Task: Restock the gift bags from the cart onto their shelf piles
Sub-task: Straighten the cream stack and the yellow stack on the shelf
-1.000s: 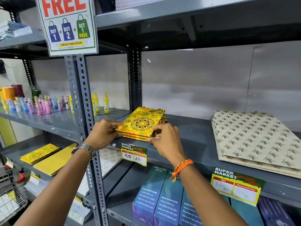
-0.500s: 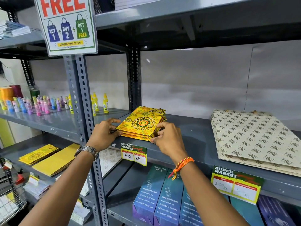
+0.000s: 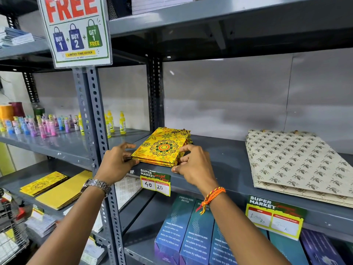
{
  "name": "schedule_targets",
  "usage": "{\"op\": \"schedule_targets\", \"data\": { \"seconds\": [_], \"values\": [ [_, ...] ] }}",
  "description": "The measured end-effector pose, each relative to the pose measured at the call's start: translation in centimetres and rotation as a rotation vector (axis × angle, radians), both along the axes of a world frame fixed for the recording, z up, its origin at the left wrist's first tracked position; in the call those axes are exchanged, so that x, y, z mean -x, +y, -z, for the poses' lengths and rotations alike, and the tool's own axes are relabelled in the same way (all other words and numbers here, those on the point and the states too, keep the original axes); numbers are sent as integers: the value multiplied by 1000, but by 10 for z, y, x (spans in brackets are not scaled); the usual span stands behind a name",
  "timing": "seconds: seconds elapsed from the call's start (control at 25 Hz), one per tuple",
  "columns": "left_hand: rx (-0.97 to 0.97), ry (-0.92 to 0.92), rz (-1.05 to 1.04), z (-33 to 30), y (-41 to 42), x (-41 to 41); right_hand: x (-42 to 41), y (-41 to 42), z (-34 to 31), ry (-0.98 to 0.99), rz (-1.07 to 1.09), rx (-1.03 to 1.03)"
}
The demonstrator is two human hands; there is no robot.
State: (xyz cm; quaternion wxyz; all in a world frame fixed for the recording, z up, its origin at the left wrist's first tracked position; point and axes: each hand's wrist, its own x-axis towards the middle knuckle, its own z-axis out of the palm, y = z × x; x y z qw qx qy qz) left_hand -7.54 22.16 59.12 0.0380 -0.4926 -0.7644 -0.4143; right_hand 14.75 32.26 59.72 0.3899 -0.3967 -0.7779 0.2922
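Grey steel shelf (image 3: 219, 169), yellow gift bags (image 3: 164, 148) piled by its front edge.
Right hand (image 3: 193, 165) pinched the pile's right edge; left hand (image 3: 116, 165) lay loosely spread against its left corner. The paper looked light, slick, bendy (best squared from both sides); upright post (image 3: 91, 111) crowded the left, with bare shelf toward the beige pile (image 3: 296, 163).

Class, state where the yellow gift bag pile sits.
Head view, centre-left: the yellow gift bag pile lies on the shelf, between the left hand and right hand, above the 40/20 price tag.

Grey steel shelving (image 3: 219, 150) lines a pale wall (image 3: 229, 96).
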Motion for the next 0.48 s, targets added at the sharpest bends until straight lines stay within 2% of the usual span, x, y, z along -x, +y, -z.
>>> {"op": "schedule_targets", "data": {
  "seconds": [0.2, 0.48],
  "values": [
    [-82, -14, 110, -5, -2, 2, 3, -5, 0, 32, 4, -36],
    [-83, 24, 113, -4, 6, 2, 5, -4, 4, 35, 11, -85]
  ]
}}
